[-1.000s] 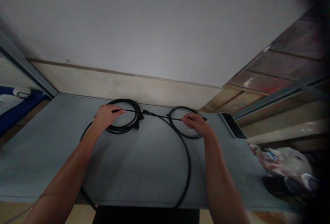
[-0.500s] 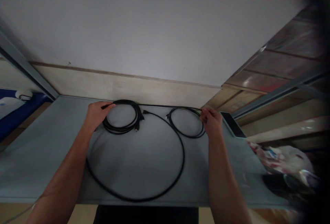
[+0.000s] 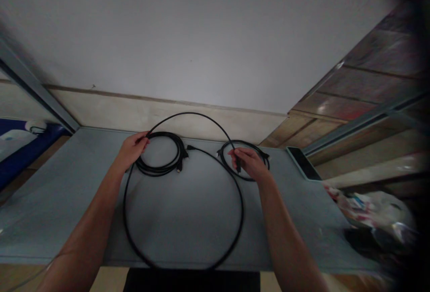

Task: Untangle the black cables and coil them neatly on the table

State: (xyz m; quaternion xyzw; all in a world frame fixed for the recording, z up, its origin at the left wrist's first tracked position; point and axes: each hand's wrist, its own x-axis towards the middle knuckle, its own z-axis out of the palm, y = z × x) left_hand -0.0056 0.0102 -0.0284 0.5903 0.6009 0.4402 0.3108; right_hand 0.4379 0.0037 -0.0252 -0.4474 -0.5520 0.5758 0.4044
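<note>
A long black cable (image 3: 242, 211) lies in a wide loop on the grey table, its near side reaching the front edge. My left hand (image 3: 133, 148) is closed on this cable beside the left coil. From there the cable arches up to my right hand (image 3: 247, 161), which pinches it just above its black plug (image 3: 238, 165). The cable's other plug (image 3: 191, 148) rests on the table between the coils. Under the left hand's side lies a thick coiled black cable (image 3: 157, 174) with plugs at its right. Below my right hand is a smaller coiled cable (image 3: 258, 146), partly covered.
A phone (image 3: 304, 164) lies at the table's right end. Plastic bags (image 3: 379, 211) and dark items sit beyond the right edge. A pale wall (image 3: 188, 50) rises behind the grey table (image 3: 188, 211), with metal posts at both sides.
My right hand has moved left and nearer with the cable end. The stretch between my hands has gone from taut to a raised arch, and the loop's near side has shifted toward me.
</note>
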